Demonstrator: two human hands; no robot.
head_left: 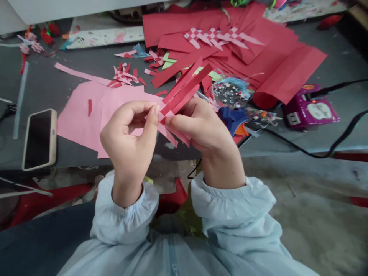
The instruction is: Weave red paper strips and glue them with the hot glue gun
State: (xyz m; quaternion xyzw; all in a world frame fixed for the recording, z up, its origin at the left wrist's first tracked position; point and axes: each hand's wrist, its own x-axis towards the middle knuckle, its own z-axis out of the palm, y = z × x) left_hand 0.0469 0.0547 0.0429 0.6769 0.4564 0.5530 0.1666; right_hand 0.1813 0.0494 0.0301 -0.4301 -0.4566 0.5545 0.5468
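Observation:
Between my two hands is a small weave of red and pink paper strips (184,92), held above the table's near edge. Long red ends point up and away, and pink ends hang down toward me. My left hand (130,134) pinches the weave's left side between thumb and fingertips. On its right side, my right hand (201,124) presses with the thumb on top, its other fingers mostly hidden behind the paper. Pink paper sheets (80,105) lie under and left of my left hand. Beyond the hands rest finished-looking woven paper fish (212,36) and a woven piece (122,76) among scraps.
Red paper sheets (276,50) cover the back right. A phone (40,140) lies at the left edge. To the right are a dish of googly eyes (230,94), a blue glue gun (227,117), and a purple box (310,109) with a black cord (310,155).

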